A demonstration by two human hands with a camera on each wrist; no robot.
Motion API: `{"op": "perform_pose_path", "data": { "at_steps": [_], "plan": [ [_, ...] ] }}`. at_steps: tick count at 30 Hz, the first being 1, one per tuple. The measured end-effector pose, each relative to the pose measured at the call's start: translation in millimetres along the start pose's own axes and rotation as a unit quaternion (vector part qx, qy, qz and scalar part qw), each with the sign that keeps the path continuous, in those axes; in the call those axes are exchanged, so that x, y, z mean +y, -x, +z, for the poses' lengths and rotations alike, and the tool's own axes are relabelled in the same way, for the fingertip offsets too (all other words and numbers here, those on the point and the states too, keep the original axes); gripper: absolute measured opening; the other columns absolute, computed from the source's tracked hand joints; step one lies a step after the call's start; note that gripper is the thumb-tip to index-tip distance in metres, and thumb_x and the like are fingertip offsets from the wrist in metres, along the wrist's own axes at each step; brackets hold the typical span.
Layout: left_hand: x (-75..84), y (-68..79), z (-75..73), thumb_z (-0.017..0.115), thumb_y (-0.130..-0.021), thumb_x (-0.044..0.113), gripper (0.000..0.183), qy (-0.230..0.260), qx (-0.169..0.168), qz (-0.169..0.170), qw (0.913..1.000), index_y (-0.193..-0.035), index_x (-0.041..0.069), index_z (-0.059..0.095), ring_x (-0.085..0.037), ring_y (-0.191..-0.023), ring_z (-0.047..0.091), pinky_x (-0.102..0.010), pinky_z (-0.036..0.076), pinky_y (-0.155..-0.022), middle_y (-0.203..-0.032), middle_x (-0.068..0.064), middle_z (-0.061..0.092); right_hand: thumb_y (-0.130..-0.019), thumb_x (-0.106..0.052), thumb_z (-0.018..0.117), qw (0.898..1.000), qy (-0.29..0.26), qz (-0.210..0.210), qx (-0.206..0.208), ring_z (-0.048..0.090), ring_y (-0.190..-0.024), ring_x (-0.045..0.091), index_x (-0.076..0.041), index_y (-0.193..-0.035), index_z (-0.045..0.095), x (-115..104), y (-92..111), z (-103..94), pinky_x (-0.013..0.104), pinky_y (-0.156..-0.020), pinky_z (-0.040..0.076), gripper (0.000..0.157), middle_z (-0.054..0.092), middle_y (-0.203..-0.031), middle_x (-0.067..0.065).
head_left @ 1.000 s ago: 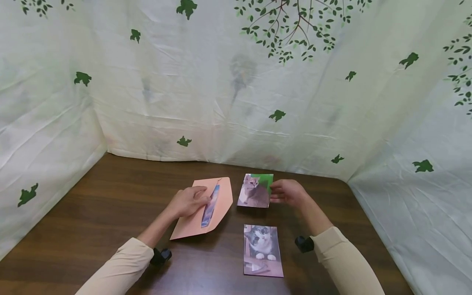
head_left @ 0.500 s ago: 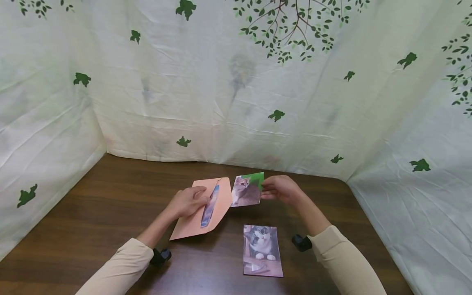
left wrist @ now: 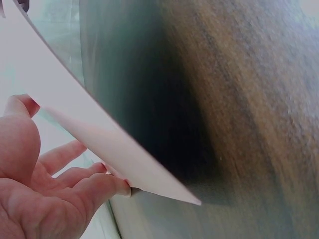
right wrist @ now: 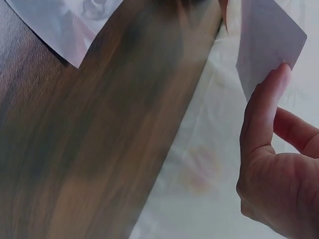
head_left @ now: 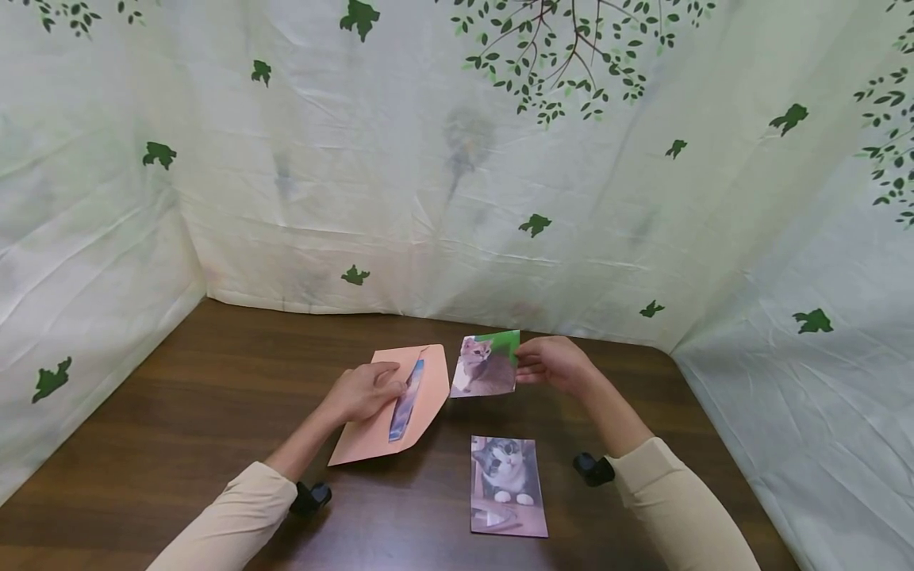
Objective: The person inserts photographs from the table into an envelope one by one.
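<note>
My left hand (head_left: 366,392) grips a peach envelope (head_left: 359,442) held tilted over the table, thumb on its face. The flap side points right, and a bluish printed card (head_left: 405,412) shows in the envelope's opening. In the left wrist view the fingers reach beneath the envelope (left wrist: 89,119). My right hand (head_left: 553,364) pinches the right edge of a photo (head_left: 485,369) of a light-coloured cat on a green background. This photo's left edge is close beside the envelope flap. The right wrist view shows the photo's pale back (right wrist: 271,42) with a finger against it.
A second photo (head_left: 508,492), of a grey and white cat, lies on the brown wooden table (head_left: 193,444) in front of the hands. White curtains (head_left: 400,198) with leaf prints hang behind and along both sides. Black wrist cameras (head_left: 594,469) sit under both forearms.
My right hand moved the cat photo left until it met the envelope flap, then drew it slightly back to the right. The left hand and envelope stayed nearly still.
</note>
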State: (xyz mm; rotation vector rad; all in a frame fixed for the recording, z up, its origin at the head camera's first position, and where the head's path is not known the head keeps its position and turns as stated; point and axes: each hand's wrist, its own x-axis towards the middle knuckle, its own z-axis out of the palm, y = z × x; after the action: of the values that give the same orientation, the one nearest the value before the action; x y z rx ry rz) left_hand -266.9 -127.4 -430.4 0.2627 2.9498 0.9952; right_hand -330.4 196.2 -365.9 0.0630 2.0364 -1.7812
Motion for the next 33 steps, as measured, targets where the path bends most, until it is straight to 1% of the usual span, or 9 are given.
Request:
{"op": "perform_pose_path", "data": {
  "at_steps": [3, 7, 13, 18, 25, 33],
  "plan": [
    [0.1, -0.5, 0.4, 0.058, -0.098, 0.034, 0.052, 0.002, 0.000, 0.000, 1.0000, -0.140, 0.002, 0.060, -0.048, -0.131, 0.054, -0.058, 0.043, -0.106, -0.140, -0.024, 0.060, -0.102, -0.006, 0.053, 1.000, 0.004, -0.005, -0.003, 0.069, -0.071, 0.016, 0.014, -0.123, 0.058, -1.4, 1.6, -3.0, 0.029, -0.070, 0.061, 0.029, 0.068, -0.089, 0.009],
    [-0.3, -0.1, 0.0, 0.059, -0.098, 0.034, 0.053, 0.003, 0.000, -0.005, 1.0000, -0.140, 0.002, 0.060, -0.048, -0.131, 0.054, -0.058, 0.043, -0.106, -0.140, -0.024, 0.060, -0.102, -0.006, 0.052, 1.000, 0.012, -0.011, -0.021, 0.070, -0.072, 0.016, 0.015, -0.123, 0.058, -1.8, 1.9, 1.0, 0.029, -0.071, 0.061, 0.030, 0.068, -0.091, 0.009],
    [-0.9, -0.8, 0.9, 0.059, -0.098, 0.035, 0.054, 0.001, -0.001, -0.013, 0.9999, -0.141, 0.003, 0.059, -0.047, -0.132, 0.053, -0.058, 0.043, -0.107, -0.141, -0.023, 0.060, -0.101, -0.002, 0.052, 0.998, 0.028, -0.015, -0.059, 0.069, -0.069, 0.013, 0.017, -0.122, 0.057, 1.6, -1.8, 18.8, 0.027, -0.069, 0.061, 0.029, 0.066, -0.087, 0.009],
    [-0.2, -0.8, 0.7, 0.059, -0.098, 0.036, 0.054, -0.003, -0.002, -0.014, 0.9999, -0.141, 0.004, 0.059, -0.047, -0.133, 0.053, -0.058, 0.042, -0.108, -0.142, -0.022, 0.059, -0.100, -0.003, 0.053, 0.997, 0.034, -0.010, -0.075, 0.069, -0.066, 0.013, 0.016, -0.119, 0.059, 4.0, -5.2, 34.5, 0.027, -0.067, 0.061, 0.027, 0.066, -0.084, 0.008],
    [-0.8, -1.3, 1.8, 0.059, -0.098, 0.035, 0.053, -0.003, 0.000, -0.010, 1.0000, -0.141, 0.004, 0.060, -0.047, -0.133, 0.052, -0.058, 0.042, -0.108, -0.142, -0.022, 0.059, -0.099, -0.001, 0.054, 0.996, 0.033, -0.011, -0.088, 0.069, -0.064, 0.014, 0.017, -0.115, 0.060, 9.4, -9.7, 50.7, 0.027, -0.065, 0.061, 0.025, 0.066, -0.082, 0.009],
    [-1.7, -1.3, 0.8, 0.059, -0.098, 0.035, 0.053, 0.000, -0.002, -0.006, 1.0000, -0.141, 0.004, 0.059, -0.049, -0.133, 0.051, -0.059, 0.041, -0.108, -0.142, -0.023, 0.059, -0.099, -0.002, 0.054, 0.995, 0.034, -0.015, -0.092, 0.070, -0.066, 0.016, 0.016, -0.114, 0.060, 13.4, -12.3, 65.7, 0.029, -0.067, 0.061, 0.024, 0.065, -0.083, 0.010]
  ]
}}
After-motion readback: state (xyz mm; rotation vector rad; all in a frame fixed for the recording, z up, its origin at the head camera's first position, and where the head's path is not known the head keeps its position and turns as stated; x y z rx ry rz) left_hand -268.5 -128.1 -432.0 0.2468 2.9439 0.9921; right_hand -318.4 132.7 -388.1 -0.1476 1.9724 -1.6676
